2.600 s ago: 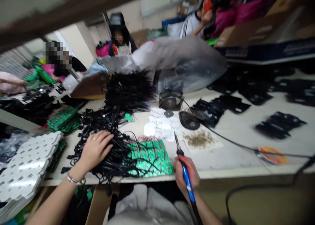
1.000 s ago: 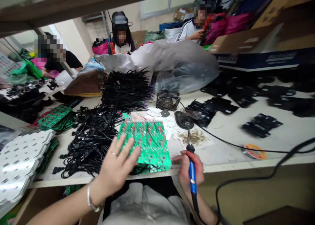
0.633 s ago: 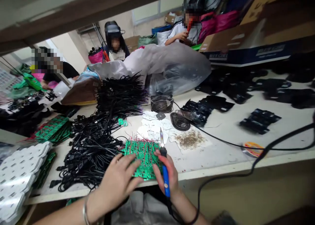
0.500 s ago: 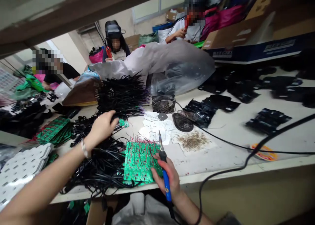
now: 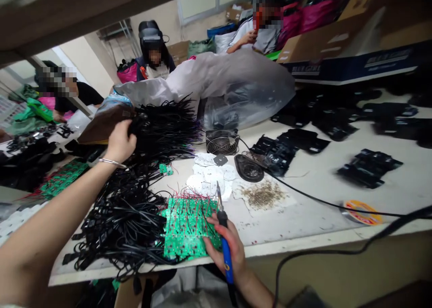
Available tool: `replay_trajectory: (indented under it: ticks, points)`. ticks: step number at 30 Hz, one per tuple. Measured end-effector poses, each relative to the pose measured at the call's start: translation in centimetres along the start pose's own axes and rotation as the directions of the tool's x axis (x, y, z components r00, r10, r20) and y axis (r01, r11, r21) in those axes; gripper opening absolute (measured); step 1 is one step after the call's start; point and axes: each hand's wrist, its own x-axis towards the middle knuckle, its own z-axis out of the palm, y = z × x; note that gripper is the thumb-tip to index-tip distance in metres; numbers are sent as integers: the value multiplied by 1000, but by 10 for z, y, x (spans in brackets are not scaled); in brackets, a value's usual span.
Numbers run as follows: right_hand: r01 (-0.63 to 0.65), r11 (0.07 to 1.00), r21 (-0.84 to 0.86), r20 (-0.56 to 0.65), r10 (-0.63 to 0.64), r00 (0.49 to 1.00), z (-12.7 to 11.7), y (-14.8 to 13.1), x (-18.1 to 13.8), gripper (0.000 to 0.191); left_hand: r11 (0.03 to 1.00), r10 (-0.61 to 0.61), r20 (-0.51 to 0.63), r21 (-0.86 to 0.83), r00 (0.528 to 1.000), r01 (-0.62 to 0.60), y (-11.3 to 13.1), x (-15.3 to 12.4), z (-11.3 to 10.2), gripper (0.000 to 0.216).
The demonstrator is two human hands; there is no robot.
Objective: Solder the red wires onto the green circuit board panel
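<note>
Across the near part of the bench [image 5: 330, 168], I count one green circuit panel [image 5: 185, 229] lying flat, red and black wires over it; whether more sheets lie underneath, I can't see. One soldering iron [image 5: 224, 229] sits in the right hand [image 5: 232, 247], its thumb and forefinger pressed around the grip, its tip above white paper scraps [image 5: 212, 171]. The fingertips overlap the panel's right edge, though I can't tell whether they touch it. The iron's lower end runs out of my frame.

Up and to the left, the left hand [image 5: 122, 139] is at the left end of the upper cable bundle [image 5: 168, 128], fingers curled and pointing down into it. Their tips are lost against the black, so I can't tell if they pinch a cable. One bracelet [image 5: 113, 163] circles that wrist.

I make out two masses of cables, that bundle and a lower cable heap [image 5: 124, 222] against the panel's left side, too tangled to count singly. Beyond are one fan [image 5: 222, 143], one black dish [image 5: 249, 168], one patch of brown grains [image 5: 265, 194] and one orange-labelled spool [image 5: 362, 212]. The left forearm partly covers a group of green boards [image 5: 64, 177]. Three other people show at the back.
</note>
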Motion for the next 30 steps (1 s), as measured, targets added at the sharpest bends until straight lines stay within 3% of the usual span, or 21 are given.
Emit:
replay_trajectory:
  ticks: [2, 3, 6, 9, 11, 14, 17, 18, 20, 22, 24, 26, 28, 30]
  points:
    - [-36, 999, -2, 3, 36, 999, -2, -1, 0, 42, 990, 142, -99, -7, 985, -143, -5, -15, -42, 47]
    - [-60, 998, 5, 3, 60, 998, -3, -1, 0, 40, 962, 271, -149, 15, 951, -272, -6, -29, -59, 46]
    - [-171, 982, 83, -46, 175, 983, -5, 0, -7, 31, 804, 591, -37, 110, 806, -585, -6, -90, -81, 37]
    - [-263, 948, 177, -135, 289, 948, -8, 1, -15, 29, 675, 718, 109, 128, 687, -726, -8, -150, -59, 33]
    - [-286, 940, 185, -170, 317, 933, -11, 0, -16, 31, 649, 735, 170, 103, 656, -754, -11, -177, -36, 32]
    - [-285, 949, 132, -136, 302, 944, -15, -4, -10, 29, 688, 686, 247, 85, 684, -721, -13, -193, -14, 33]
    - [-258, 961, 103, -94, 267, 959, -16, -11, -4, 28, 765, 622, 238, 23, 746, -644, -5, -196, -16, 39]
    - [-253, 963, 96, -92, 262, 961, -16, -13, -3, 28, 769, 630, 209, -36, 748, -638, 2, -197, -19, 41]
    - [-258, 964, 70, -92, 264, 960, -14, -17, -1, 27, 702, 711, 131, -180, 691, -689, 23, -204, -25, 40]
    - [-267, 962, 48, -105, 271, 957, -12, -21, 0, 24, 567, 815, 52, -278, 578, -775, 49, -213, -24, 32]
    - [-257, 965, 56, -124, 262, 957, -12, -23, 1, 23, 444, 886, -4, -276, 463, -852, 73, -222, -16, 23]
    - [-236, 968, 82, -139, 246, 959, -14, -25, 1, 24, 366, 922, -38, -237, 385, -900, 88, -229, -5, 21]
    - [-224, 970, 98, -138, 236, 962, -19, -26, 1, 25, 326, 934, -74, -221, 349, -919, 93, -232, 3, 22]
    - [-239, 966, 100, -132, 251, 959, -24, -29, 1, 25, 333, 918, -128, -264, 375, -905, 91, -234, 7, 22]
